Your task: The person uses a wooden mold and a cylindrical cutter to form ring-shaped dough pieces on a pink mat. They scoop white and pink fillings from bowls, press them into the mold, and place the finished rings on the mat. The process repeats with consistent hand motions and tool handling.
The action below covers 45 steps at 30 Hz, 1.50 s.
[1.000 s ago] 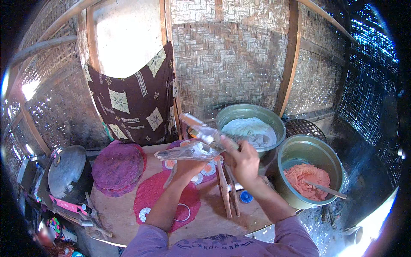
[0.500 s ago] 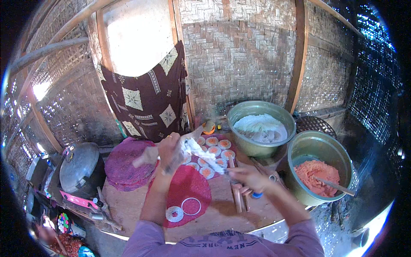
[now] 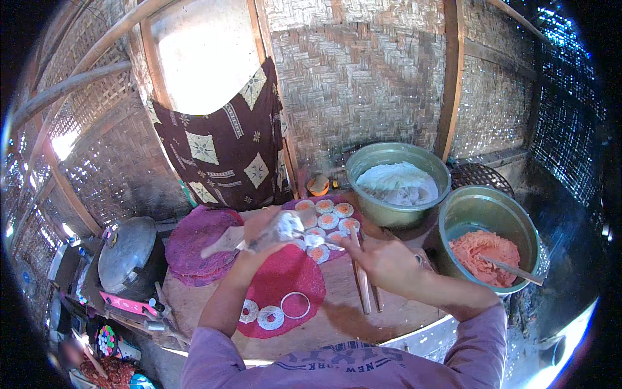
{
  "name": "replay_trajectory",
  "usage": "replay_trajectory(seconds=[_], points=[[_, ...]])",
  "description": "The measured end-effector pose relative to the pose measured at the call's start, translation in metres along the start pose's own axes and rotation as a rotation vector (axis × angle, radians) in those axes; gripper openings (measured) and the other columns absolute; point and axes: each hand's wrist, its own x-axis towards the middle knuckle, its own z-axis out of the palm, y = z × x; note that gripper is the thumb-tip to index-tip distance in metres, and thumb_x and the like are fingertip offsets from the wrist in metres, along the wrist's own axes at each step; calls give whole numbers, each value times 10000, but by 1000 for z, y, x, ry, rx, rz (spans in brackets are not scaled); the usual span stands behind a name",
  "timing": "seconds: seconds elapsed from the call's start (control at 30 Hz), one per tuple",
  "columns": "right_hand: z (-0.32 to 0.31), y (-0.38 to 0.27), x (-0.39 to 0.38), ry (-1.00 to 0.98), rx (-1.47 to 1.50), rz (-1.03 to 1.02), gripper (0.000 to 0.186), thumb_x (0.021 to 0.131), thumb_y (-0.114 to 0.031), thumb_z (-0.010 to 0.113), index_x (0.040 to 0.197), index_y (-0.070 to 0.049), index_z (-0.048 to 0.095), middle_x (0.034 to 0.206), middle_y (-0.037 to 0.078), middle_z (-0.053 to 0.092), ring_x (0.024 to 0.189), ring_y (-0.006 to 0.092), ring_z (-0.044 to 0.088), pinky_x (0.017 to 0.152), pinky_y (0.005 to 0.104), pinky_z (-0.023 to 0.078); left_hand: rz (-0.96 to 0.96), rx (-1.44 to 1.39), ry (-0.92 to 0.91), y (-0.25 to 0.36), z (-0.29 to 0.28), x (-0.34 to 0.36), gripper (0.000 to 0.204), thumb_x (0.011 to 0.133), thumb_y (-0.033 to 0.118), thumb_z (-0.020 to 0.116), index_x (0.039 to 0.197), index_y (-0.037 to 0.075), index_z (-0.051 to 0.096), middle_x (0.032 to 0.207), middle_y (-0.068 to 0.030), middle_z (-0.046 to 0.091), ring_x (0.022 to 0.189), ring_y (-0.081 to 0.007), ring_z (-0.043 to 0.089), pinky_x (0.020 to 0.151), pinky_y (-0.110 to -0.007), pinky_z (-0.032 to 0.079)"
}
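Paste, thick and white (image 3: 289, 225), sits against the left grip (image 3: 260, 228), heaped on a blurred wooden paddle (image 3: 222, 244) whose pale end sticks out past the hand toward a stack of purple rounds (image 3: 201, 241). The left grip is closed around the paddle. The right grip (image 3: 390, 267) pinches a slim spreading tool (image 3: 329, 242), its tip reaching left to the paste; motion blur hides how each finger lies.

Below the left grip, a red sheet (image 3: 285, 280) bears two white rounds (image 3: 262, 320) with holes at their middles and, just beside them, a thin white ring (image 3: 295, 293). Behind the hands, a purple sheet carries white rounds with orange centres (image 3: 325, 222), the nearer ones partly covered by the paste and tool. Two wooden slats (image 3: 361, 285) lie on the bench (image 3: 201, 314) between the red sheet and the right forearm. A green basin of white mix (image 3: 361, 202) stands beyond the right grip; nearer stands another of pink mix (image 3: 447, 223) with a wooden-handled stirrer (image 3: 515, 270).
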Motion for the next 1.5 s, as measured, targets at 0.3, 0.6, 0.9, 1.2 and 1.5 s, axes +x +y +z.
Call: replay_trajectory(seconds=[0.3, 0.6, 0.9, 1.2, 1.5], points=[[55, -13, 46, 451, 62, 383, 687, 790, -87, 608, 1430, -260, 425, 795, 111, 492, 718, 304, 563, 747, 453, 498, -27, -68, 125, 32, 11, 20, 213, 744, 242, 720, 896, 106, 659, 840, -108, 661, 780, -308, 638, 645, -431, 496], [84, -34, 24, 226, 875, 372, 519, 937, -96, 509, 1442, -156, 405, 682, 162, 622, 709, 294, 644, 919, 464, 445, -213, 59, 134, -7, 20, 9, 321, 694, 339, 753, 876, 97, 647, 861, -100, 663, 841, -313, 643, 723, -410, 515], [85, -29, 24, 323, 875, 346, 483, 957, -96, 466, 1434, -144, 402, 1119, 275, 624, 1100, 406, 591, 940, 444, 459, -240, 53, 126, 12, 9, 15, 316, 669, 346, 756, 847, 121, 624, 801, -79, 577, 795, -296, 603, 678, -396, 490], [89, -17, 15, 37, 1260, 470, 456, 986, -140, 455, 1438, -151, 405, 1203, 254, 602, 1160, 342, 581, 973, 389, 439, -271, -6, 65, -3, 17, 11, 325, 677, 325, 755, 856, 98, 608, 818, -109, 607, 825, -329, 606, 704, -409, 491], [126, -13, 18, 299, 1164, 421, 434, 1012, -160, 448, 1440, -228, 432, 668, -47, 431, 572, 51, 430, 505, 239, 394, -223, -127, 155, -6, 12, 8, 251, 757, 304, 696, 911, 107, 665, 853, -105, 644, 852, -328, 614, 733, -446, 490]])
